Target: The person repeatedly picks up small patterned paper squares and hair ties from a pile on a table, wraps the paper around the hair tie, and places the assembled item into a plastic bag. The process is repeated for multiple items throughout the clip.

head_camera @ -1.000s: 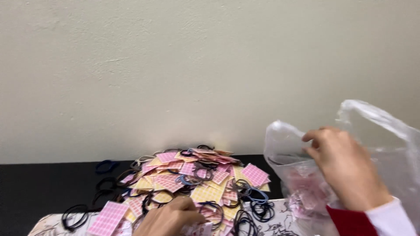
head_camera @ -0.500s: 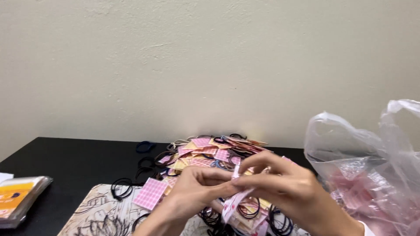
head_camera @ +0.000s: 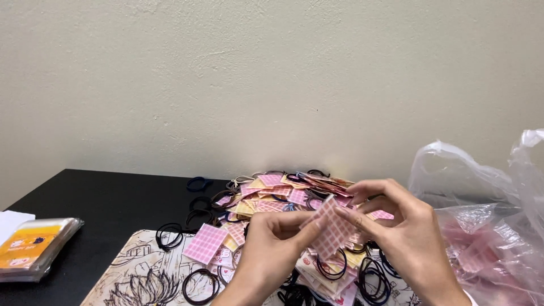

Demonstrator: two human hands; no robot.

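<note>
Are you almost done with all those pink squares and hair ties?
Not nearly. Some pink pieces already sit in the clear plastic bag. Both the left hand and right hand pinch one pink checked card. A big pile of cards and loose black hair ties still lies on the table.

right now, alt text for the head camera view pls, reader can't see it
Two bare hands, left hand and right hand, pinch a pink checked card over a heap of cards and black hair ties on a black table. A clear plastic bag stands right.
</note>
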